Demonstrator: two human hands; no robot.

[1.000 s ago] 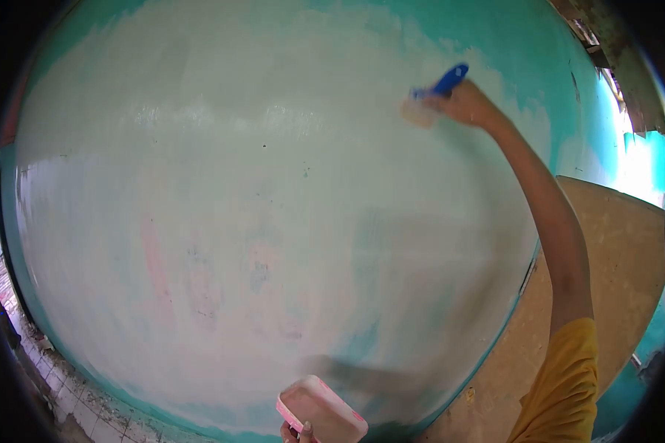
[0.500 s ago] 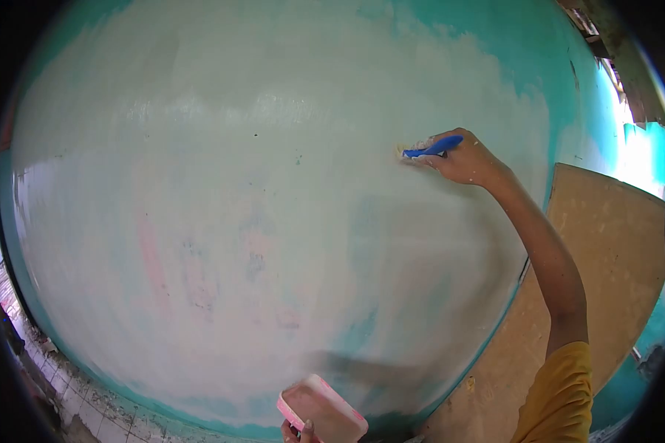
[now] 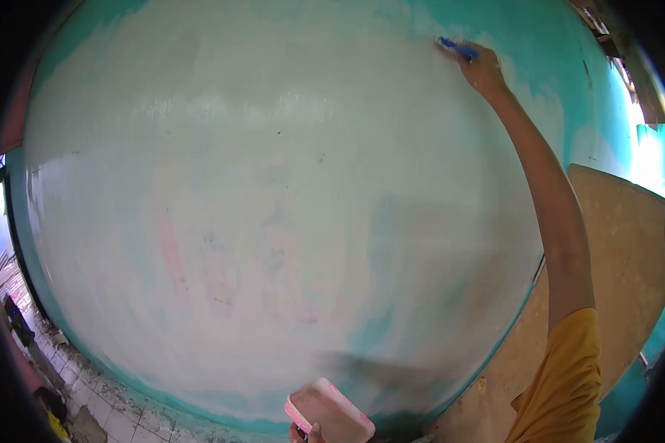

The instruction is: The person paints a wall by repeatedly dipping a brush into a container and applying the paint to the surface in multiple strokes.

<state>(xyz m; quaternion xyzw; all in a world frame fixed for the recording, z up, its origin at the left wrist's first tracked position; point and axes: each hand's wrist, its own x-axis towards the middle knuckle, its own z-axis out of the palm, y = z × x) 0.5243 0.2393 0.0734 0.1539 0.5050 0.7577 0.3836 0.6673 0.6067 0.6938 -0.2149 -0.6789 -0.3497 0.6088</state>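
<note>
My right hand (image 3: 484, 70) is closed around a blue-handled paintbrush (image 3: 462, 50), raised high on the wall (image 3: 273, 184). The brush head is at the wall, near the border between whitish paint and bare teal. At the bottom of the view, my left hand (image 3: 307, 434) grips a small pink-and-white rectangular tub (image 3: 332, 413) by its near side; most of that hand is cut off by the frame edge. Pale paint covers much of the wall, with teal and pink patches showing through.
A tan board (image 3: 613, 236) leans at the right beside the painted wall. Tiled floor (image 3: 118, 421) with debris shows at the lower left, next to a bright opening (image 3: 1, 221). More bright light comes in at the upper right.
My right hand has moved the paintbrush up and slightly right along the wall, to the upper teal border. The tub in my left hand has hardly shifted.
</note>
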